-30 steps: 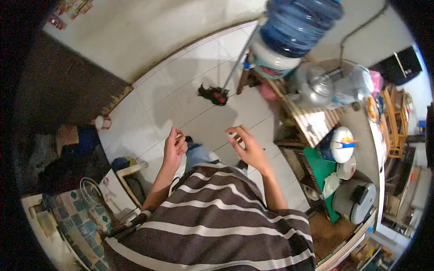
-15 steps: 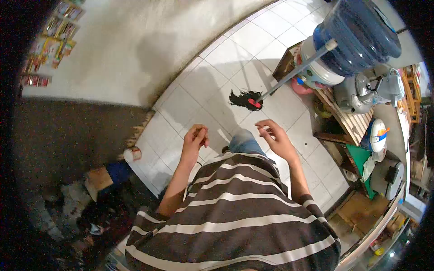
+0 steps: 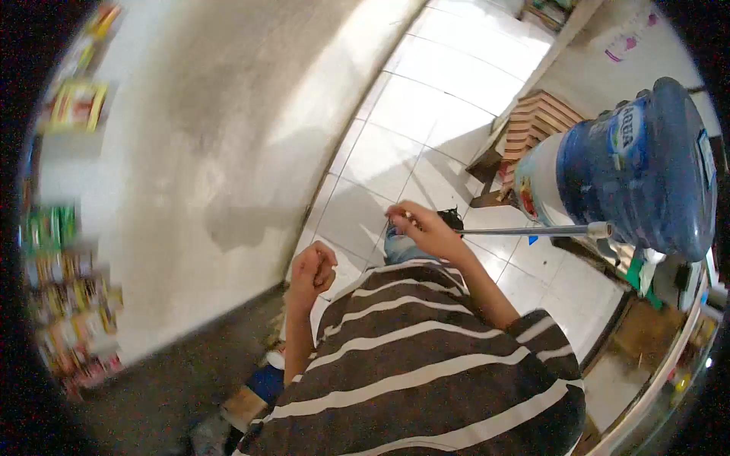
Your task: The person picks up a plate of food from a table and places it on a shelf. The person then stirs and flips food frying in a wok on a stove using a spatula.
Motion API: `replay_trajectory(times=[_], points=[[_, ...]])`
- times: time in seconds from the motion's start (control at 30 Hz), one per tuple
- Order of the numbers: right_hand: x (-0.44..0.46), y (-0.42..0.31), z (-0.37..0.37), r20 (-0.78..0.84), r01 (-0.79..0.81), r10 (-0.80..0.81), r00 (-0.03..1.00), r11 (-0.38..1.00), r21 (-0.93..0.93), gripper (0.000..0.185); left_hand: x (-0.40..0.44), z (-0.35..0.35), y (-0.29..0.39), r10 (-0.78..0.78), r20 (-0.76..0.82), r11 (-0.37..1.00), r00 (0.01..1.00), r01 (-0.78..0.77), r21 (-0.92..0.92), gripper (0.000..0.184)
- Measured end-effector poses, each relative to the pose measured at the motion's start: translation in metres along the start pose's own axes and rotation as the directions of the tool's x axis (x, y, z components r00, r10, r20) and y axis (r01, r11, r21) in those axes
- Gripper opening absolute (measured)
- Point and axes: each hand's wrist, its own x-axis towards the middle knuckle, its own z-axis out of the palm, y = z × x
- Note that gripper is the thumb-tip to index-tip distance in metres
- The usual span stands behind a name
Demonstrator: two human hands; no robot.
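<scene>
My left hand [image 3: 313, 269] hovers before the striped shirt [image 3: 411, 346], its fingers loosely curled and nothing visible in them. Farther right, my right hand [image 3: 430, 231] is raised over the jeans [image 3: 401, 247], with bent fingers, the thumb apart and nothing held. Just beyond the right wrist lies a mop: its grey handle [image 3: 532, 229] runs rightward across the view, and its black strands [image 3: 453, 219] are partly covered by my hand. Neither hand appears to grip the handle. At right, a large blue water jug [image 3: 635, 171] sits on a white dispenser [image 3: 544, 181].
A stained pale wall [image 3: 251, 137] stands on the left, with hanging packets [image 3: 76, 105] at its edge. White floor tiles [image 3: 388, 144] stretch ahead. Striped boxes [image 3: 536, 125] are stacked behind the dispenser. A low wooden shelf [image 3: 646, 330] is at lower right.
The view has turned and moved forward, bringing the wall, jug and mop nearer. My right hand has shifted left and now overlaps the mop head. Both hands stay empty.
</scene>
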Motion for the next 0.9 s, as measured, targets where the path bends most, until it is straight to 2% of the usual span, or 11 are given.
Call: replay_trajectory(times=[0.07, 0.2, 0.23, 0.3, 0.33, 0.5, 0.6, 0.73, 0.83, 0.87, 0.9], points=[[0.031, -0.041, -0.026, -0.079, -0.002, 0.004, 0.997, 1.000, 0.029, 0.025, 0.049, -0.013, 0.038, 0.053, 0.208, 0.995, 0.977, -0.069, 0.072, 0.043], [0.077, -0.070, -0.078, -0.275, 0.076, -0.048, 0.960, 0.993, 0.091, 0.026, 0.164, -0.006, 0.087, 0.026, 0.300, 0.954, 0.953, -0.113, 0.278, 0.032], [0.089, -0.080, -0.091, -0.301, 0.085, -0.071, 0.951, 0.996, 0.035, 0.026, 0.198, 0.001, 0.099, -0.025, 0.285, 0.951, 0.958, -0.065, 0.303, 0.029], [0.113, -0.092, -0.116, -0.391, 0.119, -0.152, 0.908, 0.987, -0.108, 0.027, 0.261, 0.012, 0.118, -0.042, 0.368, 0.936, 0.929, -0.092, 0.339, 0.028], [0.129, -0.099, -0.131, -0.458, 0.109, -0.137, 0.878, 0.990, -0.088, 0.029, 0.298, 0.020, 0.128, -0.045, 0.414, 0.927, 0.909, -0.116, 0.356, 0.028], [0.212, -0.096, -0.203, -0.742, 0.110, -0.099, 0.663, 0.993, -0.035, 0.026, 0.456, 0.052, 0.161, 0.021, 0.683, 0.854, 0.730, -0.369, 0.368, 0.036], [0.251, -0.102, -0.238, -0.874, 0.080, -0.050, 0.484, 0.997, -0.013, 0.028, 0.551, 0.078, 0.179, -0.116, 0.777, 0.899, 0.619, -0.268, 0.347, 0.037], [0.278, -0.124, -0.270, -0.966, 0.141, 0.038, 0.256, 0.987, 0.076, 0.027, 0.658, 0.155, 0.215, -0.222, 0.872, 0.853, 0.436, -0.347, 0.390, 0.034], [0.300, -0.126, -0.307, -0.990, 0.210, 0.106, 0.090, 0.970, 0.123, 0.020, 0.714, 0.227, 0.237, -0.227, 0.945, 0.901, 0.238, -0.318, 0.296, 0.024], [0.309, -0.124, -0.321, -0.993, 0.239, 0.113, 0.038, 0.964, 0.118, 0.018, 0.730, 0.247, 0.241, -0.258, 0.940, 0.895, 0.222, -0.311, 0.319, 0.020], [0.317, -0.120, -0.341, -0.988, 0.237, 0.144, 0.051, 0.959, 0.152, 0.016, 0.749, 0.270, 0.245, -0.286, 0.935, 0.890, 0.210, -0.304, 0.340, 0.016]])
